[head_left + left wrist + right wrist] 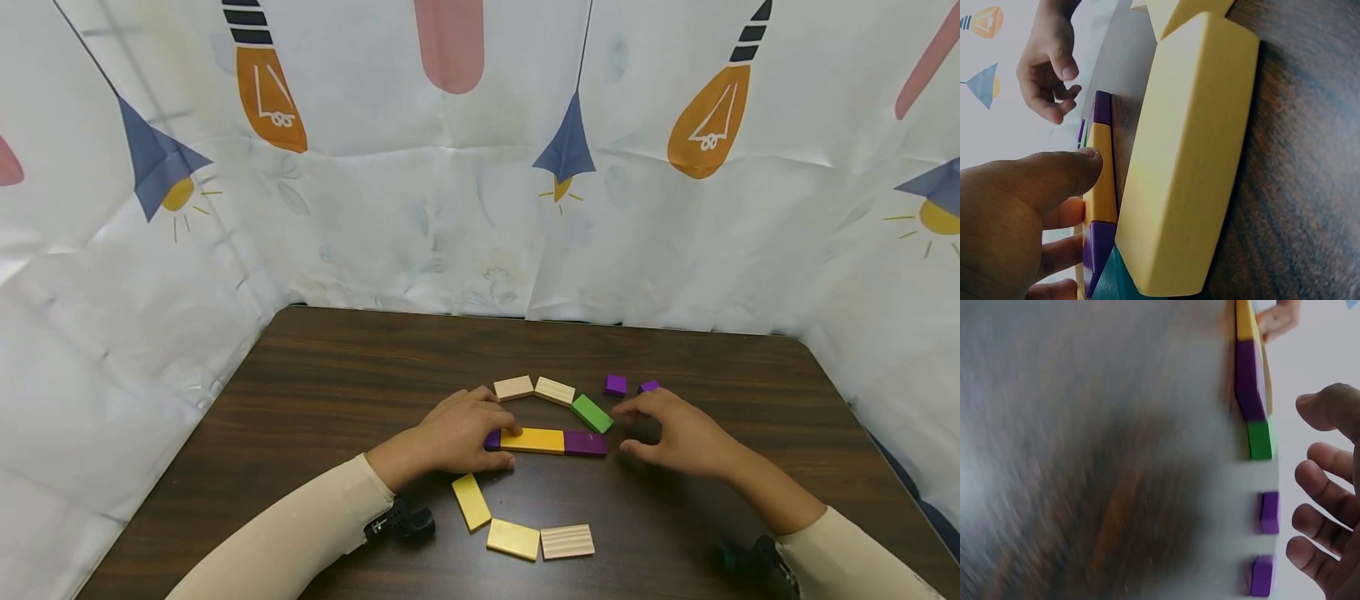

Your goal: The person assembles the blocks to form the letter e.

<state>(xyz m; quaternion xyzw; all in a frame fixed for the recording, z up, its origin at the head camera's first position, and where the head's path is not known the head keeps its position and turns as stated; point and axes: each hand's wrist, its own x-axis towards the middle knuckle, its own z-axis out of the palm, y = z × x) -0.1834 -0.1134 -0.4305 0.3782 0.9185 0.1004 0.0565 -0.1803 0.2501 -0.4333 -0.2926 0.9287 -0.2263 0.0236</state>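
Note:
A straight row of blocks lies mid-table: a dark purple piece point(492, 440), a yellow block point(542, 441) and a purple block point(585, 443), end to end. My left hand point(467, 433) rests over the row's left end, its index fingertip on the yellow block and its thumb along the near side. In the left wrist view the thumb point(1063, 178) stretches across the yellow block's side. My right hand point(678, 433) hovers just right of the row with fingers apart and bent, holding nothing. Beside its fingertips lies a green block point(592, 413).
Two pale wooden blocks point(513, 388) curve behind the row, meeting the green one. Small purple cubes point(616, 385) sit at the back right, one partly behind my right hand. Nearer me, two yellow blocks point(471, 502) and a striped wooden block point(567, 542) form another curve.

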